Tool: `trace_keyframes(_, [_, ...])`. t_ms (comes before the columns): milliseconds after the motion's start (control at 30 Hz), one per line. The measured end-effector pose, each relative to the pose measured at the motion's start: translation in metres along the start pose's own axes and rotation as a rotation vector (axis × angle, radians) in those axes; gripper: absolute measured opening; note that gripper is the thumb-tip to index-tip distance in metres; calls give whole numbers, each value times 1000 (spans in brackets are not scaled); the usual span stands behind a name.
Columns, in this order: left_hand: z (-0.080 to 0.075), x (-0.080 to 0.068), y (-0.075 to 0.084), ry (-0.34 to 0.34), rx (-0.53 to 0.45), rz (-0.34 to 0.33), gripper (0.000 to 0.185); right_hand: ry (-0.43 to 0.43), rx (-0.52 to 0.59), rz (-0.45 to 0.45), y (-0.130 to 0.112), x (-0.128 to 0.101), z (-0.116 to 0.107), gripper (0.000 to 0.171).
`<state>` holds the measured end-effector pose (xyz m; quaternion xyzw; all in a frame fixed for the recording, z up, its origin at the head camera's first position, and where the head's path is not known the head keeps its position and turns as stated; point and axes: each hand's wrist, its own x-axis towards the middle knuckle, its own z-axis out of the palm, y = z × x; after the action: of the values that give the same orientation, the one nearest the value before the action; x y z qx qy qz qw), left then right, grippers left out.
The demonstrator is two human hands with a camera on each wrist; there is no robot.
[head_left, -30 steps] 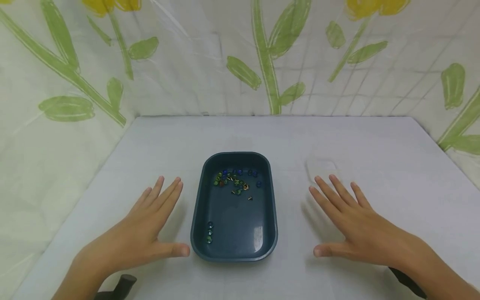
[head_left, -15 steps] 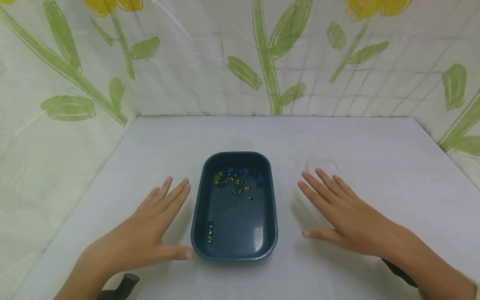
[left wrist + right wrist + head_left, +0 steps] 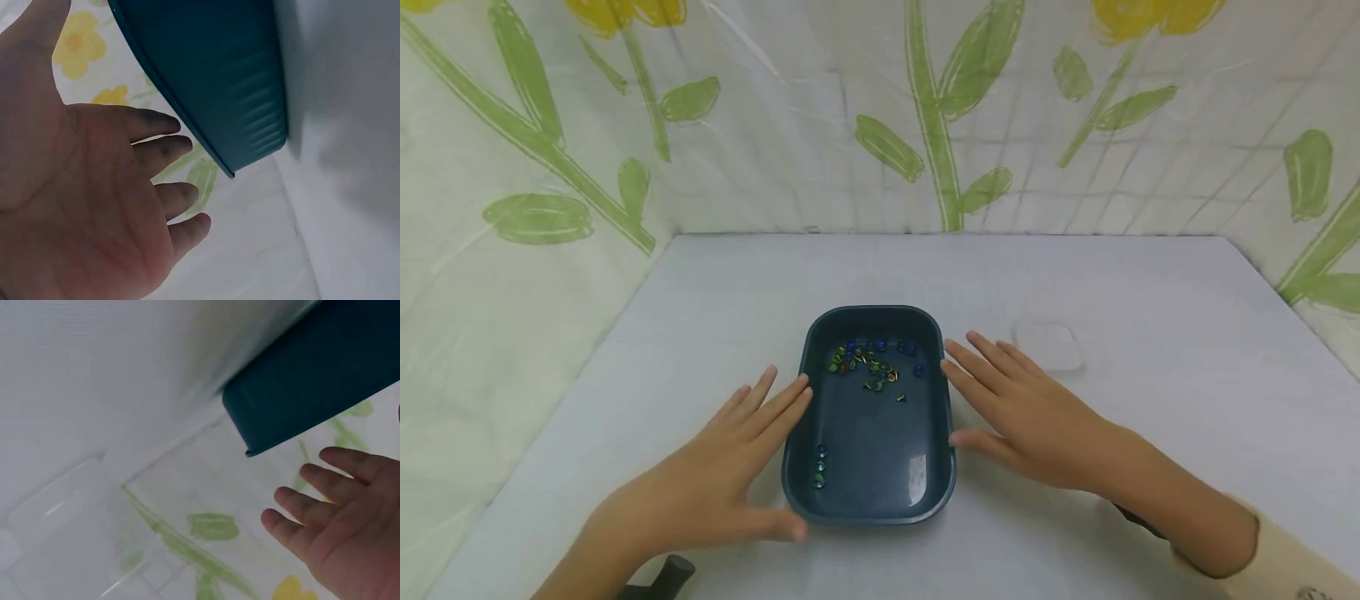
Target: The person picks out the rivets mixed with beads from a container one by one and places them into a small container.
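tray [image 3: 868, 492] is parked mid-table [image 3: 1075, 275], beads [image 3: 868, 362] piled at its far end | left hand [image 3: 722, 483] and right hand [image 3: 1030, 412] are kept flat, fingers spread, at both sides, nothing gripped

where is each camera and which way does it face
Head: worn on the head, looks forward and down at the dark teal tray on the table; shows left hand and right hand.
Left wrist: under that wrist, faces the open palm and the tray's outer wall.
Right wrist: likewise; the fingers show.
All share the tray.
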<state>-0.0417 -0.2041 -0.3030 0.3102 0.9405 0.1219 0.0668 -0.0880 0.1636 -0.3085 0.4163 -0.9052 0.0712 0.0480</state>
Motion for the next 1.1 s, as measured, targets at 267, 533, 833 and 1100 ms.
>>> trace_keyframes(267, [5,5,6,-26,-16,22,118,28,-49,-82,-6,22,9,73])
trace_keyframes(533, [11,10,13,-63,-9,49,119,-5,-28,-102,-10,38,17,68])
trace_keyframes(833, [12,14,24,-76,82,153,102,-50,-47,-111,-17,60,17,50])
trace_keyframes(1100, [13,19,31,-113,92,209,89,-128,-139,-119,-23,78,18,31])
